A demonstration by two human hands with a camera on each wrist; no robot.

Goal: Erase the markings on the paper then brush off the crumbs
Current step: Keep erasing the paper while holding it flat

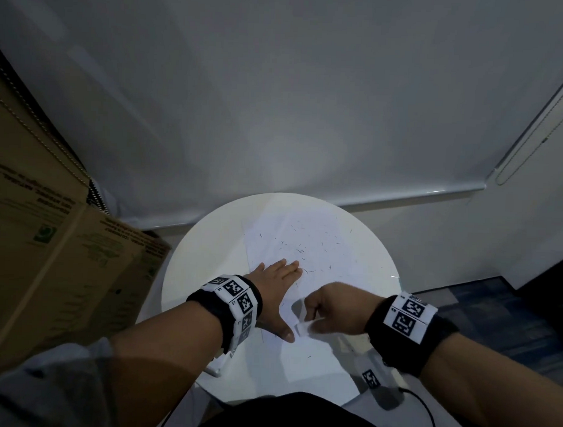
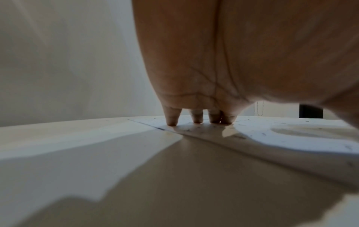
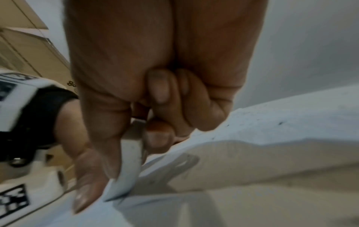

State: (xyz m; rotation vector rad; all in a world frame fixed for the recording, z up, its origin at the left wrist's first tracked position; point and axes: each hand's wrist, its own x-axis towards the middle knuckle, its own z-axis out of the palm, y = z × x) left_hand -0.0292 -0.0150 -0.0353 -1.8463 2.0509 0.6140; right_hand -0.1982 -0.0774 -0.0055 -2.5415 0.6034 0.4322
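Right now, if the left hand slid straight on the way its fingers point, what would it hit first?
The left hand, flat on the paper, would probably meet the eraser crumbs just beyond its fingertips; nothing else shows in that line.

Head camera sat high, looking steeply down and forward over both forearms at the round desk [image 1: 209, 242], wall behind. Left wrist camera lay almost on the desk [image 2: 77, 153], facing along the palm to the fingertips [image 2: 172, 121] at very close range. Right wrist camera rode just above the surface, aimed along the right hand [image 3: 155, 92], blurred. All three views shared the paper [image 1: 320, 246] with its crumbs [image 1: 299, 250]; the right wrist view also caught the left wristband [image 3: 29, 107].
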